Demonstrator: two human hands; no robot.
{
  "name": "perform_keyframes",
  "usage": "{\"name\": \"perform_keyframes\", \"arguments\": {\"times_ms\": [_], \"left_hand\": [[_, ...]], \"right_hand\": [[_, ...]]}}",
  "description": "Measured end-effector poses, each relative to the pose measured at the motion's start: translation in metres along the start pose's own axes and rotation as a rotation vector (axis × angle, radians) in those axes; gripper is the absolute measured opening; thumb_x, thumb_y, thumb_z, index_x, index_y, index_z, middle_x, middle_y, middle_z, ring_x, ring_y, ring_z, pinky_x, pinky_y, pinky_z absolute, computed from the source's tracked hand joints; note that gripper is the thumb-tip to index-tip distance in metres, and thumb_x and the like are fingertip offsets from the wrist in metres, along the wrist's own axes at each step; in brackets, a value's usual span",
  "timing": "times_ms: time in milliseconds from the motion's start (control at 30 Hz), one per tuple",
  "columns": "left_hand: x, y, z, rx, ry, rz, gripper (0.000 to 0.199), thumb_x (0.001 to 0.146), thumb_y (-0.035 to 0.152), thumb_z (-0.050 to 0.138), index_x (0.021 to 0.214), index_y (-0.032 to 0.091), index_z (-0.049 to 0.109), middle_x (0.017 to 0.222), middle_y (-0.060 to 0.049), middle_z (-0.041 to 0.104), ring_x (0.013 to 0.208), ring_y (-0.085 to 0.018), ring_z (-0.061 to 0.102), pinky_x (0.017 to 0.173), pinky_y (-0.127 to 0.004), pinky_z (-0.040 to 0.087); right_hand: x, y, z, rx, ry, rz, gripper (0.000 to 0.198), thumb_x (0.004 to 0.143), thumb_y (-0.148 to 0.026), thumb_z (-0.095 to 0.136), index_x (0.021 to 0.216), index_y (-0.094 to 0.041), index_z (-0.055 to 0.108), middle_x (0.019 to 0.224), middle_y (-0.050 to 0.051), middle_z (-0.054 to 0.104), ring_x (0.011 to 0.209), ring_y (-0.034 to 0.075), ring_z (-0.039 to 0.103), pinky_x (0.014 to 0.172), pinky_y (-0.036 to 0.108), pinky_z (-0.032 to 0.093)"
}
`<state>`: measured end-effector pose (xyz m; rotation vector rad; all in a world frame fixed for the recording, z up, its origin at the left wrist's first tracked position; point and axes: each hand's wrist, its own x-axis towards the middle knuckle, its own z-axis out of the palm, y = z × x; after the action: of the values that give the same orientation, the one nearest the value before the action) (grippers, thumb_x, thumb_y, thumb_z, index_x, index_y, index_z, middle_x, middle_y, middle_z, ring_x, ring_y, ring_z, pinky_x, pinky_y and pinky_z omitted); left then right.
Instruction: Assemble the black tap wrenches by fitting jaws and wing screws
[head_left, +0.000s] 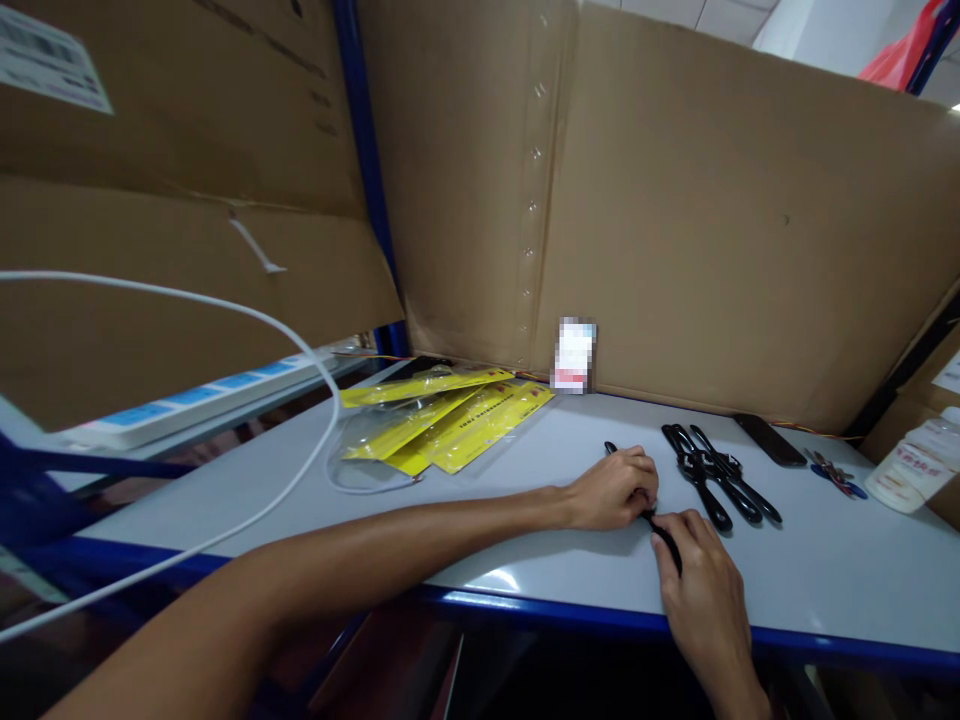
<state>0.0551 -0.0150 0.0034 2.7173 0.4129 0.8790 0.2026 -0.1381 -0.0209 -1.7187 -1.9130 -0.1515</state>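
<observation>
Both my hands are closed on one slim black-handled tool (pixel 666 540) near the front of the grey table. My left hand (pixel 616 488) grips its middle, and the far tip sticks out beyond the fingers. Around the near end of the handle wraps my right hand (pixel 701 575), thumb along its side. The fingers cover the tool's middle, so its exact kind is hidden. Just right of my hands lie several similar black-handled tools (pixel 716 475), side by side, with dark metal parts at their middles.
Yellow cards in clear plastic packaging (pixel 457 425) are piled at left. A white cable (pixel 300 345) loops across. Behind stand cardboard walls (pixel 712 220) and a blurred-out upright card or screen (pixel 574 355). At right lie a black phone (pixel 770 440), small keys (pixel 836 475) and a white bottle (pixel 911 465).
</observation>
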Motion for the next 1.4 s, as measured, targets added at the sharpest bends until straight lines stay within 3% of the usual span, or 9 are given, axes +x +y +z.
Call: {"name": "perform_keyframes", "arguments": {"times_ms": [167, 233, 400, 567, 700, 933, 1133, 1233, 1400], "left_hand": [[-0.0001, 0.0019, 0.0014, 0.142, 0.08, -0.154, 0.007, 0.086, 0.023, 0.066, 0.089, 0.016, 0.066, 0.093, -0.008, 0.065, 0.091, -0.023, 0.056, 0.083, -0.035, 0.048], [-0.0001, 0.0005, 0.0018, 0.12, 0.028, -0.133, 0.003, 0.086, 0.016, 0.063, 0.084, 0.016, 0.065, 0.088, -0.007, 0.065, 0.091, -0.022, 0.057, 0.083, -0.033, 0.048], [-0.0011, -0.0023, 0.0003, 0.011, 0.002, -0.048, 0.036, 0.07, -0.007, 0.047, 0.091, 0.016, 0.065, 0.089, -0.005, 0.069, 0.095, -0.02, 0.058, 0.085, -0.03, 0.049], [-0.0022, 0.0013, -0.0006, 0.013, 0.019, -0.037, 0.018, 0.078, 0.003, 0.054, 0.079, 0.017, 0.065, 0.097, -0.007, 0.067, 0.098, -0.021, 0.057, 0.088, -0.033, 0.048], [-0.0019, 0.0025, 0.0003, 0.105, 0.066, -0.146, 0.008, 0.086, 0.02, 0.063, 0.093, 0.017, 0.064, 0.1, -0.009, 0.063, 0.095, -0.024, 0.056, 0.085, -0.036, 0.048], [-0.0007, 0.001, -0.0009, 0.002, -0.031, -0.016, 0.024, 0.075, -0.003, 0.051, 0.076, 0.017, 0.064, 0.088, -0.006, 0.067, 0.094, -0.02, 0.058, 0.088, -0.031, 0.046], [-0.0015, 0.0027, 0.0004, 0.154, 0.069, -0.162, 0.01, 0.089, 0.026, 0.063, 0.092, 0.017, 0.065, 0.094, -0.008, 0.064, 0.091, -0.023, 0.056, 0.083, -0.035, 0.047], [-0.0015, 0.0014, 0.0004, 0.141, -0.007, -0.121, 0.004, 0.086, 0.015, 0.06, 0.084, 0.017, 0.063, 0.087, -0.006, 0.064, 0.089, -0.022, 0.056, 0.082, -0.032, 0.047], [-0.001, -0.0008, -0.001, 0.051, -0.005, -0.069, 0.035, 0.069, -0.006, 0.048, 0.09, 0.017, 0.064, 0.091, -0.006, 0.069, 0.095, -0.021, 0.058, 0.085, -0.031, 0.048]], "right_hand": [[0.0004, -0.0001, -0.0009, 0.001, 0.011, 0.002, 0.025, 0.098, -0.021, 0.044, 0.107, -0.022, 0.067, 0.101, 0.007, 0.063, 0.094, 0.024, 0.06, 0.081, 0.037, 0.045], [0.0005, -0.0003, -0.0016, -0.003, 0.011, 0.002, 0.024, 0.098, -0.021, 0.044, 0.106, -0.022, 0.067, 0.101, 0.007, 0.063, 0.093, 0.024, 0.06, 0.08, 0.036, 0.045], [0.0005, -0.0011, -0.0023, -0.025, 0.026, -0.013, 0.026, 0.098, -0.021, 0.043, 0.106, -0.023, 0.067, 0.101, 0.008, 0.064, 0.093, 0.024, 0.061, 0.08, 0.035, 0.046], [0.0002, -0.0017, -0.0019, -0.031, 0.041, -0.029, 0.026, 0.098, -0.021, 0.042, 0.103, -0.023, 0.067, 0.099, 0.008, 0.064, 0.092, 0.024, 0.061, 0.079, 0.035, 0.046], [0.0002, -0.002, -0.0024, -0.034, 0.044, -0.033, 0.026, 0.098, -0.02, 0.042, 0.104, -0.023, 0.067, 0.099, 0.008, 0.065, 0.092, 0.024, 0.061, 0.079, 0.035, 0.046], [-0.0001, -0.0017, -0.0017, -0.028, 0.028, -0.016, 0.024, 0.098, -0.021, 0.044, 0.104, -0.023, 0.068, 0.099, 0.007, 0.064, 0.092, 0.024, 0.061, 0.079, 0.035, 0.046], [0.0002, -0.002, -0.0024, -0.032, 0.046, -0.025, 0.027, 0.098, -0.021, 0.041, 0.104, -0.022, 0.068, 0.099, 0.008, 0.065, 0.091, 0.023, 0.061, 0.079, 0.035, 0.046], [0.0003, -0.002, -0.0023, -0.031, 0.039, -0.028, 0.027, 0.098, -0.021, 0.041, 0.105, -0.022, 0.068, 0.099, 0.008, 0.065, 0.091, 0.024, 0.061, 0.078, 0.036, 0.046], [0.0, -0.0011, -0.0015, -0.026, 0.05, -0.03, 0.027, 0.099, -0.022, 0.04, 0.104, -0.022, 0.067, 0.1, 0.008, 0.065, 0.092, 0.024, 0.061, 0.08, 0.035, 0.047]]}}
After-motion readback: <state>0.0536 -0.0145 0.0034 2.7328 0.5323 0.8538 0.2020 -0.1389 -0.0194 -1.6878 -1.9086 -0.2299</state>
